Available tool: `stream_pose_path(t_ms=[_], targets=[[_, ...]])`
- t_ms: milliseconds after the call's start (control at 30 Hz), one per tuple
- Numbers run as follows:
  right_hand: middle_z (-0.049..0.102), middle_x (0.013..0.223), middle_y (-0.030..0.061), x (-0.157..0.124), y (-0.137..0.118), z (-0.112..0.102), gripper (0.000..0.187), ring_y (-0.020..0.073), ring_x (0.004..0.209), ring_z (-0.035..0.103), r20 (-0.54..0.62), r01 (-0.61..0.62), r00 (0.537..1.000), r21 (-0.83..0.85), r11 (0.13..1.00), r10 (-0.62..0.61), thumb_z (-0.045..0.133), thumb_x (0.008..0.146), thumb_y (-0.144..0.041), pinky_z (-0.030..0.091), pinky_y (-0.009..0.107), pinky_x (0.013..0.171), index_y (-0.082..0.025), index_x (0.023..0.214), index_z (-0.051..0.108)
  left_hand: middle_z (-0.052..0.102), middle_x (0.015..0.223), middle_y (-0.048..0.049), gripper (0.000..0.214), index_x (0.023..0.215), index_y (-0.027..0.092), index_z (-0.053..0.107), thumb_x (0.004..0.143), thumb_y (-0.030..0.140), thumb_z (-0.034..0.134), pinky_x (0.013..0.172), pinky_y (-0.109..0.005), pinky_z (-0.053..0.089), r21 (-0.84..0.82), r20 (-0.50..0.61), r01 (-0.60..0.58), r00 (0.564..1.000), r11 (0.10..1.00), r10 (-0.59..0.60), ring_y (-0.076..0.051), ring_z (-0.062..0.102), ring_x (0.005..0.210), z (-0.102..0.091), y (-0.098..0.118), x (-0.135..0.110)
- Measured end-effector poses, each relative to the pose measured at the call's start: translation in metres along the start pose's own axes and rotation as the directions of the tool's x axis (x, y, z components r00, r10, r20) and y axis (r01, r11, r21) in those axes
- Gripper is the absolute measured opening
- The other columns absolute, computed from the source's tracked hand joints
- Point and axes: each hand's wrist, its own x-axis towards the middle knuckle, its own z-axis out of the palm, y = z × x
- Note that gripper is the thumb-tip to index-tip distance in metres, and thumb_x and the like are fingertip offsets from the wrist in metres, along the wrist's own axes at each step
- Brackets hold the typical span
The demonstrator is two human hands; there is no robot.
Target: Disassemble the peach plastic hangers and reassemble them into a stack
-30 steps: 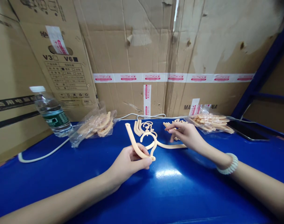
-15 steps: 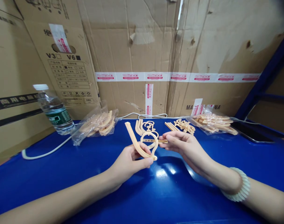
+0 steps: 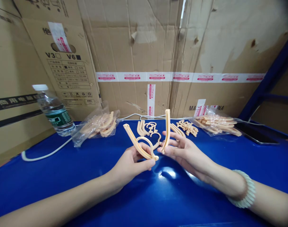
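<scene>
My left hand (image 3: 136, 160) pinches the lower end of a cream-orange plastic hanger arm (image 3: 132, 136), which tilts up to the left. A round hanger hook (image 3: 150, 144) is at the same end, inside the arm's curve. To its right, my right hand (image 3: 181, 148) grips a second curved hanger arm (image 3: 168, 126) near its bottom, and this arm stands almost upright. The two held pieces are close together but apart. Behind them on the blue table (image 3: 106, 201) lies another loose hook (image 3: 155, 138), partly hidden by my fingers.
Several hanger arms (image 3: 141, 128) and hooks (image 3: 151, 127) lie behind my hands, with small pieces (image 3: 187, 127) to the right. Plastic bags of parts stand left (image 3: 96, 126) and right (image 3: 215, 121). A water bottle (image 3: 56, 113), a cable (image 3: 47, 157) and a phone (image 3: 256, 134) lie outward. Cardboard (image 3: 134, 47) walls the back.
My right hand has turned its hanger arm from lying sideways to nearly upright and brought it closer. In my left hand, the hook has swung left towards the arm.
</scene>
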Motion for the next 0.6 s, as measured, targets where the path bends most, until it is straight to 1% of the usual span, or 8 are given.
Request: stream_pose_path(t_ms=[67, 167, 300, 400, 500, 600], targets=[[0.07, 0.086, 0.0027, 0.0001, 0.0023, -0.0008, 0.052, 0.0179, 0.086, 0.068, 0.066, -0.051, 0.997, 0.007, 0.999, 0.051, 0.087, 0.062, -0.023, 0.051, 0.033, 0.087, -0.018, 0.107, 0.062, 0.063, 0.077, 0.0012, 0.025, 0.079, 0.016, 0.057, 0.068, 0.024, 0.078, 0.063, -0.024, 0.05, 0.013, -0.001, 0.0, 1.0, 1.0, 0.0, -0.012, 0.057, 0.068, 0.0004, 0.0002, -0.0004], [0.071, 0.088, 0.003, 0.0007, 0.0051, -0.0031, 0.041, 0.0157, 0.083, 0.067, 0.11, -0.058, 0.992, -0.039, 0.998, 0.062, 0.086, 0.065, -0.026, 0.051, 0.03, 0.082, -0.017, 0.1, 0.065, 0.062, 0.078, 0.0013, 0.022, 0.078, 0.017, 0.057, 0.068, 0.022, 0.076, 0.065, -0.025, 0.051, 0.045, 0.015, -0.031, 0.999, 0.999, 0.03, -0.013, 0.057, 0.07, -0.0002, -0.0021, -0.0005], [0.071, 0.089, 0.0042, 0.0007, 0.0061, -0.0044, 0.038, 0.0153, 0.082, 0.065, 0.198, -0.032, 0.979, -0.095, 0.995, 0.051, 0.084, 0.069, -0.026, 0.05, 0.029, 0.079, -0.017, 0.101, 0.066, 0.063, 0.079, 0.0014, 0.016, 0.08, 0.017, 0.059, 0.072, 0.019, 0.074, 0.065, -0.025, 0.05, 0.085, 0.07, -0.096, 0.994, 0.992, 0.09, -0.012, 0.059, 0.069, -0.0019, -0.0064, 0.0001], [0.07, 0.087, 0.0033, 0.0001, 0.005, -0.0032, 0.035, 0.0134, 0.078, 0.064, 0.252, -0.012, 0.967, -0.105, 0.994, 0.038, 0.081, 0.073, -0.026, 0.05, 0.027, 0.077, -0.016, 0.102, 0.066, 0.066, 0.076, 0.0016, 0.015, 0.079, 0.018, 0.06, 0.073, 0.018, 0.074, 0.066, -0.025, 0.05, 0.114, 0.085, -0.084, 0.994, 0.99, 0.075, -0.013, 0.061, 0.068, -0.0023, -0.0072, 0.0002], [0.07, 0.086, 0.0032, -0.0005, 0.0028, -0.0018, 0.033, 0.0131, 0.077, 0.064, 0.266, 0.005, 0.963, -0.135, 0.991, 0.031, 0.08, 0.074, -0.027, 0.05, 0.028, 0.077, -0.015, 0.102, 0.065, 0.068, 0.075, 0.0021, 0.017, 0.079, 0.019, 0.059, 0.072, 0.018, 0.074, 0.066, -0.025, 0.05, 0.111, 0.075, -0.065, 0.996, 0.992, 0.057, -0.013, 0.062, 0.067, -0.0025, -0.0071, -0.0004], [0.07, 0.086, 0.0035, -0.0004, 0.0018, -0.0019, 0.032, 0.0137, 0.076, 0.065, 0.262, 0.017, 0.965, -0.182, 0.983, 0.032, 0.08, 0.074, -0.029, 0.051, 0.029, 0.077, -0.015, 0.098, 0.065, 0.068, 0.076, 0.0016, 0.018, 0.078, 0.018, 0.06, 0.07, 0.018, 0.076, 0.068, -0.026, 0.051, 0.112, 0.051, -0.08, 0.996, 0.99, 0.075, -0.014, 0.064, 0.071, -0.0025, -0.0071, -0.0014]])
